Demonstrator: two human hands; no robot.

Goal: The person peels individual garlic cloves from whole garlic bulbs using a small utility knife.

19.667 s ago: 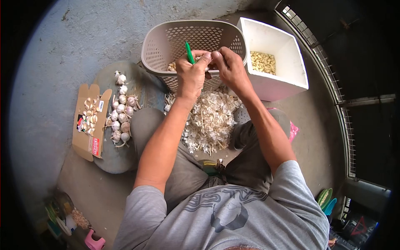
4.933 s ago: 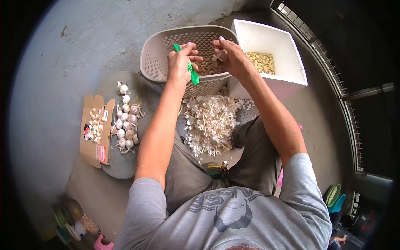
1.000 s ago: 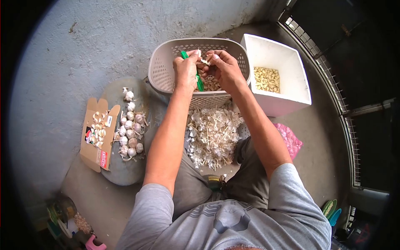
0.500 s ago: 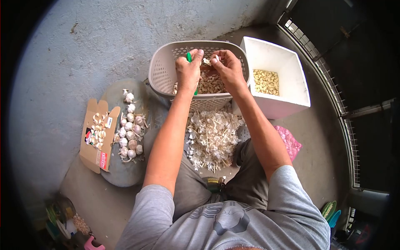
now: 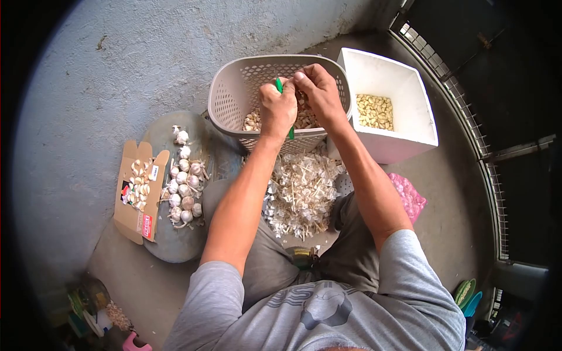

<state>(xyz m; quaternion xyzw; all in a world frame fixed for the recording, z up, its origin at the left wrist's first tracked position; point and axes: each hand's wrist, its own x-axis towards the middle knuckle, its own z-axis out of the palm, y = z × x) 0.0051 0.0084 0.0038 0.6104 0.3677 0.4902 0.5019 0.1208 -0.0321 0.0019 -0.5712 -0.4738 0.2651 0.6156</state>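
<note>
My left hand (image 5: 277, 111) is closed around a green-handled tool (image 5: 279, 85), probably a small knife; its blade is hidden. Fingers pinched, my right hand (image 5: 320, 93) meets the left above the grey perforated basket (image 5: 225, 99). The garlic it held a moment earlier is now mostly covered by the fingers. Loose unpeeled garlic cloves (image 5: 305, 119) lie in the basket beneath both hands. Between my legs, below the basket, is a heap of papery garlic skins and stalks (image 5: 301, 196).
Right of the basket stands a white foam box (image 5: 404, 137) with peeled cloves (image 5: 374, 111). On the left, whole garlic bulbs (image 5: 185, 184) rest on a grey round surface (image 5: 170, 248) beside an opened cardboard box (image 5: 132, 225) holding cloves. A pink bag (image 5: 406, 198) lies right of my leg.
My left hand has shifted right and slightly down with the green-handled tool, closing the gap to my right hand. The white garlic piece between the hands is now covered.
</note>
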